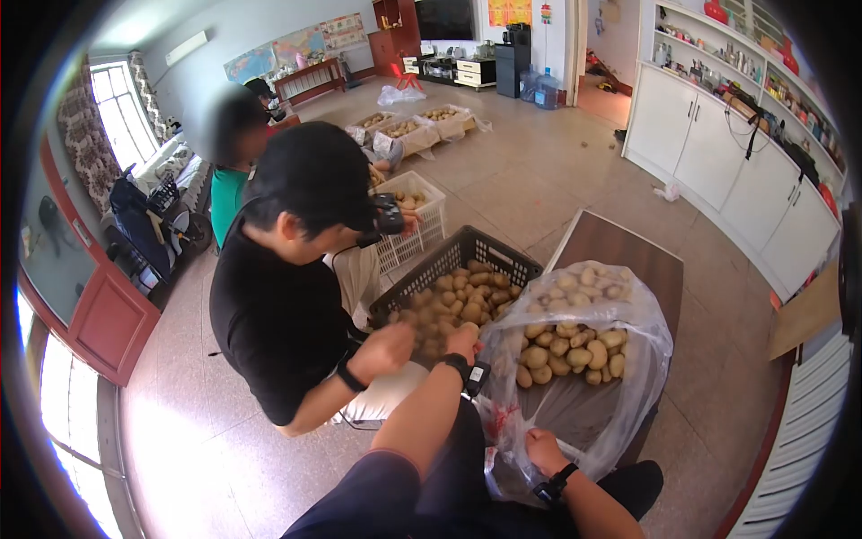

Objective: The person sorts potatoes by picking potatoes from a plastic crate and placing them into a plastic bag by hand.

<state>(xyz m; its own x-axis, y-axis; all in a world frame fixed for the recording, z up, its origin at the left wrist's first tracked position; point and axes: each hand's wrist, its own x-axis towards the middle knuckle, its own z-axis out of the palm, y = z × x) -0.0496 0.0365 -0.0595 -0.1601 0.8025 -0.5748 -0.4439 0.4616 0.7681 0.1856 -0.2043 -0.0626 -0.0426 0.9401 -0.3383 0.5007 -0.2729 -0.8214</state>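
My left hand (461, 342) reaches over the near edge of a black plastic crate (516, 256) with potatoes (470, 293) inside. Its fingers are curled, and what they hold is too unclear to name. On the right, my right hand (544, 451) is closed on the rim of a clear plastic bag (600, 431). The bag lies on its side on a dark brown tabletop (620, 235), its mouth towards me. More potatoes (575, 352) are heaped in its far part. A black wrist device sits on each of my wrists.
A person in black (278, 332) sits close on my left, one blurred hand (386, 353) over the crate. Behind stand a white crate (431, 220) and lined containers (409, 142) of potatoes, beside a person in green (227, 202). White cabinets (696, 135) line the right wall.
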